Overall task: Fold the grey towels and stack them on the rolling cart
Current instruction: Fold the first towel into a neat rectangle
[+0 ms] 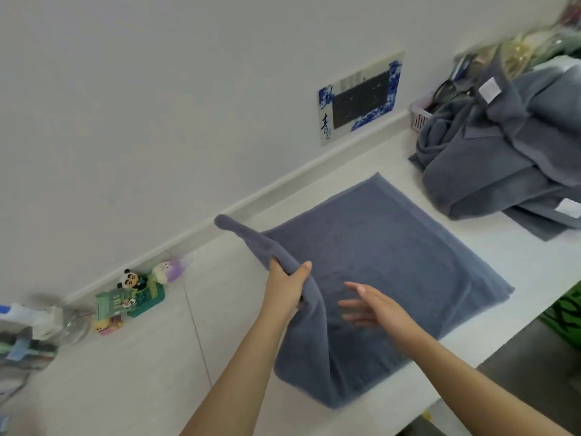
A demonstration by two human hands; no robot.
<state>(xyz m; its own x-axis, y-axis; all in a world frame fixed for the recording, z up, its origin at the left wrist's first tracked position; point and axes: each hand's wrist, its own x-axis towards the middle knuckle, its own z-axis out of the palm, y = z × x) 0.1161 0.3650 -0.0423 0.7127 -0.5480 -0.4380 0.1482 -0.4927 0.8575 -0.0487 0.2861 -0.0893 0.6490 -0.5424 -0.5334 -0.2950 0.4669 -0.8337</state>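
A grey towel [386, 256] lies spread on the white counter [151, 372]. My left hand [287, 287] grips its left edge and lifts it off the counter, so that edge stands up in a ridge. My right hand [371, 306] hovers over the middle of the towel with straight, spread fingers, holding nothing. A heap of unfolded grey towels [509, 152] with white labels sits at the back right of the counter. No rolling cart is in view.
Small toy figures and a green box [135, 297] stand by the wall at the left, beside a glass jar [72, 325]. A blue-and-white framed panel [361, 96] hangs on the wall. A pink basket [419, 113] sits behind the heap. The counter's front edge runs at lower right.
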